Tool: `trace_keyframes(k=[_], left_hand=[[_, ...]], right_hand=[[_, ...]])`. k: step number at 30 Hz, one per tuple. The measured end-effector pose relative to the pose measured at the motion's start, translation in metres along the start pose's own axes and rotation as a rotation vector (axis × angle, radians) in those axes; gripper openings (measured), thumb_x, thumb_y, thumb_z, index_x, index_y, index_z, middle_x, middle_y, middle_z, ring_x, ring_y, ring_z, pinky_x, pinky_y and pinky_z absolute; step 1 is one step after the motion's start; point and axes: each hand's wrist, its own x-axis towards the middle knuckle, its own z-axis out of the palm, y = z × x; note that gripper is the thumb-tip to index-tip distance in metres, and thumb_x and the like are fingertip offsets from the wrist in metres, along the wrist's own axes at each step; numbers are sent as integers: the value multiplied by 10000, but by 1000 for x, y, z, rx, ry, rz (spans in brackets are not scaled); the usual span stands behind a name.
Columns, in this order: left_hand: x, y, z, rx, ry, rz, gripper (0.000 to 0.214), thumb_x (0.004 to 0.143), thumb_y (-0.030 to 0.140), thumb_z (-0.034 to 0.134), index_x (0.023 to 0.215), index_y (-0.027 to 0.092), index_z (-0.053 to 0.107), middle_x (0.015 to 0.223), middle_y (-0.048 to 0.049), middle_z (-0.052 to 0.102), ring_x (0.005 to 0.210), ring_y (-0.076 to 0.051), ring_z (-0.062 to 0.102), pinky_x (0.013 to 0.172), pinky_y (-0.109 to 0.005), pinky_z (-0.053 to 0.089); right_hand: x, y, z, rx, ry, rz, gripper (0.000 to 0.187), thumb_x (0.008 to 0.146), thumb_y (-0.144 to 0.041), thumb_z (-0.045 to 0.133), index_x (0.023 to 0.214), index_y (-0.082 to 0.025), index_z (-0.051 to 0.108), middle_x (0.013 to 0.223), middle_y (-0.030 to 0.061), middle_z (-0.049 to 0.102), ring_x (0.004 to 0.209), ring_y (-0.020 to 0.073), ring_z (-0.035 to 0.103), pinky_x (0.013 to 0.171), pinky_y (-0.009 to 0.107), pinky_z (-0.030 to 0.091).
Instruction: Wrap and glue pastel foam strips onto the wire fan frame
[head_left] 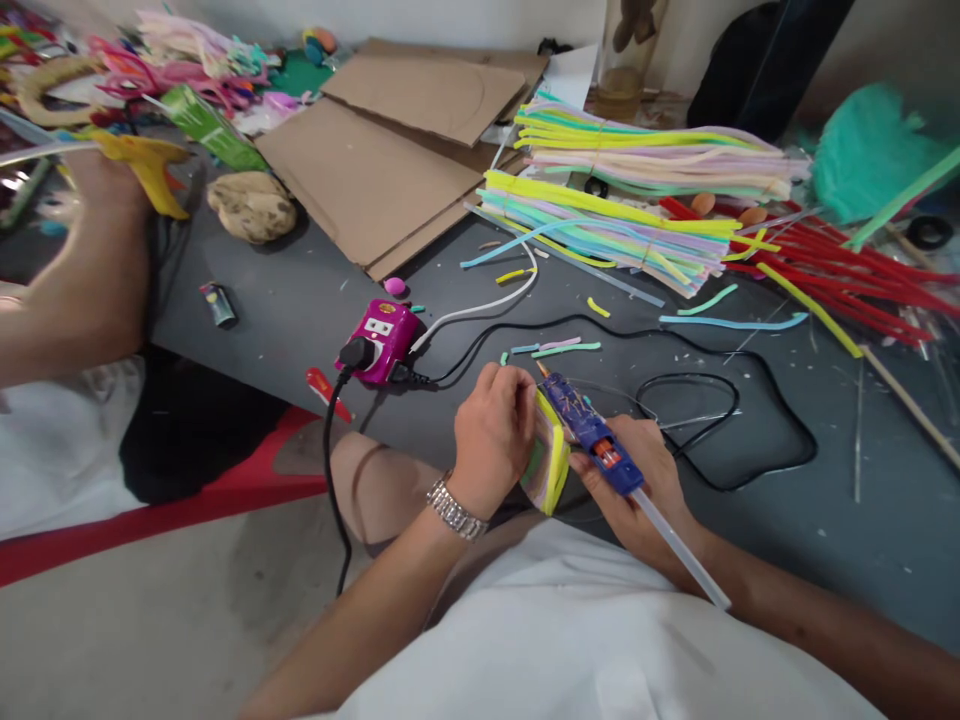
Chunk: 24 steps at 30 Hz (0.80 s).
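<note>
At the near edge of the dark grey work surface [285,300], the left hand [491,435] is closed around a small layered block of pastel foam strips with a yellow-green outer band [553,465]. Its fingers curl over the top of the block; the thumb is hidden. The block stands on edge between both hands, apparently so that its upper rim faces the nozzle.

The right hand [637,480] is wrapped fully round a blue plastic hot-glue gun [589,432]. Whether the tip touches the block's top corner or sits just beside it cannot be told. A clear glue stick [679,545] projects rearward over the wrist.

A black cable [750,400] loops slack from a magenta plug adapter [382,340] toward the gun, which should leave it free to move. Bundled pastel strips [622,225] lie well apart, beyond the cable. At far left, another person's arm [75,290] shows with a yellow glue gun [150,165] at its hand.
</note>
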Motion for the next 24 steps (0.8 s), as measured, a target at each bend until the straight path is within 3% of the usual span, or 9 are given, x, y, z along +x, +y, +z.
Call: trace_keyframes(k=[3,8,13,18,24], left_hand=[[0,2,-3,-47,11,-5,110,948,190,517,890,202,610,916,-48,643,803,-172,605,705,-274,450],[5,1,-11,-217,-116,-145,113,908,260,568,858,198,649,715,13,666,620,-132,585,617,-251,425],[11,-2,-17,-520,-225,-267,145,814,303,663,866,169,679,771,-18,717,666,-138,640,636,-238,497],[16,-2,-21,-746,-315,-403,307,708,303,745,964,137,705,831,-40,738,703,-144,655,663,-248,530],[24,-3,-29,-882,-500,-481,291,676,343,816,845,141,693,792,-36,724,711,-157,661,657,-265,545]], right_hand=[[-1,0,0,17,-5,8,68,989,-268,604,997,-202,591,855,31,671,792,187,605,750,342,424],[-2,1,1,34,-28,45,95,989,-276,601,1013,-188,628,862,34,680,799,193,622,772,356,418],[-3,2,1,31,-30,46,107,992,-276,594,1033,-188,639,900,45,698,827,200,641,789,360,420],[-3,3,3,41,2,38,85,983,-280,610,1018,-205,628,855,23,683,792,186,623,766,346,422],[-6,5,5,47,74,64,87,957,-297,641,938,-221,604,815,10,647,755,181,588,752,345,443]])
